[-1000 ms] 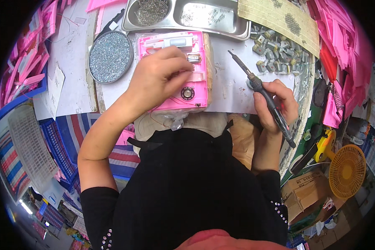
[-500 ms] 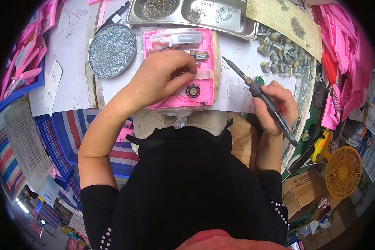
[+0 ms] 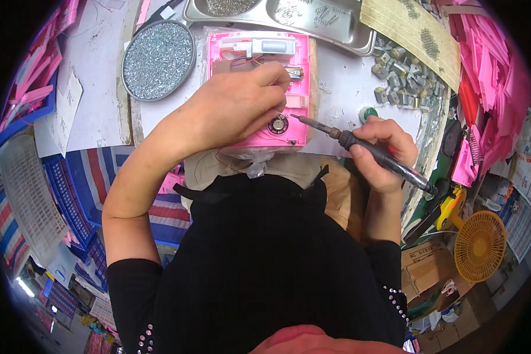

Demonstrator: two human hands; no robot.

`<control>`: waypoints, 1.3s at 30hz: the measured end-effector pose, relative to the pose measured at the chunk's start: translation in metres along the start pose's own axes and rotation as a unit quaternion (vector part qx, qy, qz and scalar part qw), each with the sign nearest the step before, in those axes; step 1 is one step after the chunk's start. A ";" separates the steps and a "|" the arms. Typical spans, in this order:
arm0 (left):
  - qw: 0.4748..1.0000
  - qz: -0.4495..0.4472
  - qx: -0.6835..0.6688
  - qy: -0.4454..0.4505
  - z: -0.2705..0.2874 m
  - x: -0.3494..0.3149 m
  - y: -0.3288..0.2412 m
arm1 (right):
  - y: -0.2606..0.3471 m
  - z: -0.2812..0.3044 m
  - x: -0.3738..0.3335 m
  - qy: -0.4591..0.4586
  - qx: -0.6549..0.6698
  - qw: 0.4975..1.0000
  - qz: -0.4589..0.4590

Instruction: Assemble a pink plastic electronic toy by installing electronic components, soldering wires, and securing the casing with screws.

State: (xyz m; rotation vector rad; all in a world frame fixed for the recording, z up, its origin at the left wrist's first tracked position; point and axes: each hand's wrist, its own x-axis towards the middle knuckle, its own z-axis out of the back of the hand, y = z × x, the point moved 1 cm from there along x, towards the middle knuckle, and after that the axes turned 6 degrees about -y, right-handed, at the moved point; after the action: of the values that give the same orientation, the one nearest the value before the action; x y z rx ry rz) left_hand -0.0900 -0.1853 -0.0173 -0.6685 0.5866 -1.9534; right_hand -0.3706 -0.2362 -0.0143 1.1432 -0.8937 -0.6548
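A pink plastic housing (image 3: 301, 134) lies on a wrapped pad on the bench, with a small round speaker (image 3: 278, 124), a metal motor (image 3: 294, 73) and a white-and-grey part (image 3: 274, 47) inside it. My left hand (image 3: 242, 106) reaches over the housing, thumb and fingers pinched just above the speaker; what they pinch is too small to make out. In my right hand (image 3: 395, 137) is a soldering iron (image 3: 346, 139), held like a pen. Its tip points left and lies at the speaker's edge, close to my left fingertips. Thin wires hang from the housing's near side.
A round dish of small screws (image 3: 157, 62) stands left of the housing. Behind are a steel tray (image 3: 367, 42) with springs and a cardboard sheet (image 3: 389, 17). Metal motors (image 3: 404, 82) and a small green tin (image 3: 367, 113) lie right. An orange fan (image 3: 481, 245) stands farther right.
My right hand has brought the iron's tip left and down to the speaker. My left fingertips have shifted slightly right, nearer the speaker. The view has shifted a little.
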 end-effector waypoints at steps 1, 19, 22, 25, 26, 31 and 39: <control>1.000 -0.002 0.018 0.004 0.000 0.000 -0.001 | 0.000 -0.002 0.001 0.002 0.003 1.000 -0.006; 0.997 0.003 0.074 0.032 -0.003 0.000 -0.004 | -0.008 -0.013 0.002 0.015 -0.061 0.998 -0.002; 0.997 0.008 0.069 0.033 -0.003 0.000 -0.004 | -0.010 -0.015 0.003 0.014 -0.054 0.998 0.016; 0.997 0.009 0.066 0.026 -0.005 -0.001 -0.004 | -0.008 -0.016 0.005 0.025 -0.061 0.998 0.009; 0.998 0.005 0.066 0.023 -0.005 -0.001 -0.003 | -0.008 -0.016 0.005 0.027 -0.060 0.998 0.009; 0.998 0.005 0.063 0.022 -0.006 -0.001 -0.003 | -0.005 -0.016 0.006 0.032 -0.065 0.997 0.000; 0.998 0.002 0.064 0.018 -0.005 -0.001 -0.003 | -0.005 -0.017 0.001 0.007 -0.048 0.997 -0.064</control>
State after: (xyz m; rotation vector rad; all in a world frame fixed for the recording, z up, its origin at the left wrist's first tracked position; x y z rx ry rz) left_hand -0.0951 -0.1820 -0.0192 -0.5522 0.4809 -1.9840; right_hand -0.3549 -0.2305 -0.0212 1.1232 -0.7731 -0.7866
